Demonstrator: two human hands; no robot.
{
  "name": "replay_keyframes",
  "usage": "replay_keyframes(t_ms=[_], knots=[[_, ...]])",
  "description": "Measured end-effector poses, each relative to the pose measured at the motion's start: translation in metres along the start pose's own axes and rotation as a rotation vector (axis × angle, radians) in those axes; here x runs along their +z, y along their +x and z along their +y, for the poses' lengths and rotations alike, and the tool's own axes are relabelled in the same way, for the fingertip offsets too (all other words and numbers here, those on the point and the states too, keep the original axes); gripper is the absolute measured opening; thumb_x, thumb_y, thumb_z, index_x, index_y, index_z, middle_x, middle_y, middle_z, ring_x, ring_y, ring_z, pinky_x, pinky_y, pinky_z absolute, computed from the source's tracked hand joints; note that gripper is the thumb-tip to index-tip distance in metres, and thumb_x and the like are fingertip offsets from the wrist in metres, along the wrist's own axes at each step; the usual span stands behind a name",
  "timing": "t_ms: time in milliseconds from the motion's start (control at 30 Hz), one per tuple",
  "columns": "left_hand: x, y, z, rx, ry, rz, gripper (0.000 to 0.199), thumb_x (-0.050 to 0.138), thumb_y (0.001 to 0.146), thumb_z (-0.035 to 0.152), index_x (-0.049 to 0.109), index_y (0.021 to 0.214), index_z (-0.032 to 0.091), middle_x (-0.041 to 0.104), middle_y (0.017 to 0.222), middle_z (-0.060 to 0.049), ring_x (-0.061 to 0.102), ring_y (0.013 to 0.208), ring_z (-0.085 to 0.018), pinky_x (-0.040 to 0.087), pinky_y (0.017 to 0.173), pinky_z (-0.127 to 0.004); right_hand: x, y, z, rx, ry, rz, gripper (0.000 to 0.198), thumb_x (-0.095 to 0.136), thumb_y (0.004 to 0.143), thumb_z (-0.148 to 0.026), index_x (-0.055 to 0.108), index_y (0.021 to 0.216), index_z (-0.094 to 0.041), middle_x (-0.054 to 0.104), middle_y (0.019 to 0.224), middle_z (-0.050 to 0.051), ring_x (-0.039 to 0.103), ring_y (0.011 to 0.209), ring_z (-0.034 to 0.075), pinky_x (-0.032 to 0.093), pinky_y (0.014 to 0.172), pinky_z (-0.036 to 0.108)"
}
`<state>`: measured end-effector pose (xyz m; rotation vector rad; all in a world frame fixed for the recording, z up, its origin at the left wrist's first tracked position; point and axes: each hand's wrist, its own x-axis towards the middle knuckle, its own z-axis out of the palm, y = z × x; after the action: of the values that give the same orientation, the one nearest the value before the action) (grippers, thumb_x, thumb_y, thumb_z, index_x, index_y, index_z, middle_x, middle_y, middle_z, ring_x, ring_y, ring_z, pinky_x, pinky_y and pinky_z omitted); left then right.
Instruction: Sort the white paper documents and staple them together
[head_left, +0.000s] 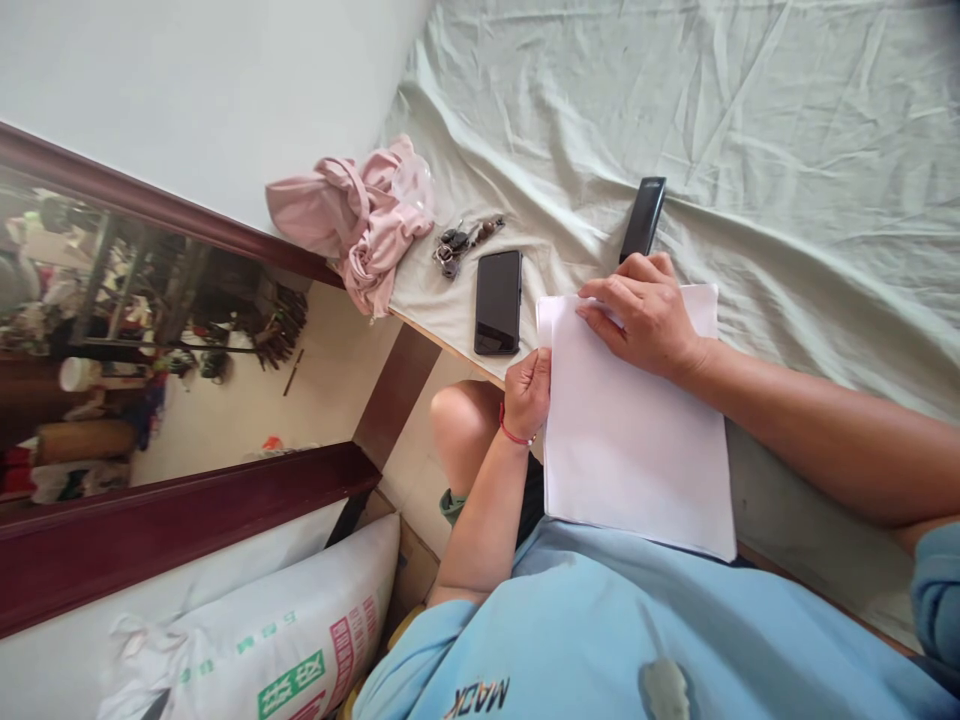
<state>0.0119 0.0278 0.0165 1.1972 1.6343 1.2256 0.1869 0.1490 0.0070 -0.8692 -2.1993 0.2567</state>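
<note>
A stack of white paper sheets (pixel 637 450) lies partly on the bed's edge and reaches down against my blue shirt. My left hand (pixel 528 388) grips the stack's left edge, thumb on top and the other fingers curled. On the upper part of the sheets rests my right hand (pixel 646 315), its fingers loosely bent and apart, thumb and fingertips touching the paper near the top left corner. Just beyond those knuckles lies a black oblong object (pixel 643 215) whose kind I cannot make out. A dark smartphone (pixel 499 302) lies left of the paper.
Keys (pixel 454 245) with a beaded strap and a crumpled pink cloth (pixel 367 215) lie toward the left edge of the pale green sheet (pixel 750 130). A dark red framed mirror (pixel 202 490) leans on the left, behind a printed white sack (pixel 300 620).
</note>
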Motion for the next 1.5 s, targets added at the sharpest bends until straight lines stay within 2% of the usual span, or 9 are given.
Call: replay_keyframes(t_ms=[300,433,567,667,867,1067,1133,1333,1500], knots=[[0.0,-0.002,-0.005,0.04,-0.02,0.005,0.061,0.051,0.099,0.069,0.043,0.065,0.02,0.039,0.061,0.003,0.034,0.059,-0.011,0.032,0.057,-0.029,0.002,0.0,-0.001,-0.003,-0.035,0.009,0.02,0.048,0.107,-0.033,0.064,0.105,-0.022,0.073,0.088,0.001,0.058,0.089,0.023,0.033,0.09,0.041],[0.0,-0.002,-0.006,0.092,-0.067,-0.059,0.058,0.043,0.103,0.068,0.061,0.078,0.019,0.056,0.071,-0.001,0.051,0.067,-0.015,0.046,0.066,-0.03,0.003,0.0,-0.001,0.006,-0.044,0.012,0.02,0.047,0.107,-0.031,0.064,0.104,-0.021,0.072,0.086,0.001,0.058,0.089,0.022,0.033,0.089,0.041],[0.0,-0.004,-0.007,0.018,-0.084,-0.093,0.049,0.051,0.102,0.063,0.07,0.101,0.019,0.062,0.077,-0.002,0.058,0.073,-0.016,0.05,0.069,-0.03,0.004,0.0,-0.001,0.001,-0.044,0.009,0.022,0.047,0.107,-0.032,0.065,0.101,-0.021,0.072,0.085,0.001,0.057,0.087,0.022,0.033,0.088,0.04],[0.0,-0.005,-0.008,-0.034,-0.092,-0.061,0.045,0.056,0.101,0.062,0.069,0.094,0.019,0.058,0.072,0.0,0.056,0.071,-0.015,0.049,0.069,-0.029,0.003,0.0,-0.002,0.012,-0.04,-0.013,0.024,0.046,0.107,-0.034,0.066,0.103,-0.021,0.071,0.085,0.003,0.056,0.09,0.023,0.034,0.089,0.041],[0.001,-0.007,-0.005,-0.039,-0.06,-0.011,0.049,0.056,0.099,0.065,0.064,0.083,0.02,0.059,0.076,-0.001,0.056,0.075,-0.016,0.05,0.075,-0.03,-0.007,0.003,-0.009,0.064,-0.003,-0.026,0.031,0.042,0.108,-0.033,0.069,0.119,-0.024,0.071,0.119,0.009,0.055,0.117,0.029,0.035,0.1,0.049],[0.003,-0.011,-0.004,-0.029,0.043,0.002,0.054,0.053,0.097,0.071,0.066,0.082,0.02,0.056,0.07,-0.001,0.057,0.074,-0.018,0.049,0.078,-0.032,-0.007,0.003,-0.01,0.04,0.066,-0.11,0.036,0.038,0.109,-0.033,0.07,0.12,-0.022,0.072,0.1,0.01,0.058,0.115,0.029,0.035,0.105,0.051],[0.003,-0.01,-0.002,-0.015,0.061,-0.013,0.055,0.051,0.098,0.071,0.069,0.089,0.02,0.061,0.075,-0.003,0.059,0.077,-0.019,0.05,0.081,-0.033,-0.007,0.002,-0.009,0.051,0.062,-0.1,0.036,0.038,0.108,-0.033,0.07,0.12,-0.022,0.071,0.099,0.01,0.059,0.112,0.029,0.036,0.102,0.05],[0.002,-0.007,0.014,-0.077,0.146,-0.07,0.054,0.05,0.1,0.069,0.07,0.103,0.02,0.07,0.087,-0.005,0.065,0.085,-0.02,0.052,0.088,-0.034,-0.011,0.004,-0.009,0.015,0.009,-0.081,0.035,0.038,0.109,-0.032,0.069,0.099,-0.021,0.065,0.088,0.008,0.058,0.103,0.026,0.036,0.092,0.045],[0.011,-0.008,0.022,-0.107,0.142,0.029,0.057,0.049,0.098,0.072,0.069,0.108,0.02,0.074,0.105,-0.01,0.069,0.104,-0.025,0.052,0.098,-0.037,-0.01,0.004,-0.01,0.015,0.019,-0.081,0.031,0.04,0.108,-0.031,0.07,0.108,-0.022,0.068,0.092,0.008,0.059,0.106,0.026,0.035,0.095,0.046]])
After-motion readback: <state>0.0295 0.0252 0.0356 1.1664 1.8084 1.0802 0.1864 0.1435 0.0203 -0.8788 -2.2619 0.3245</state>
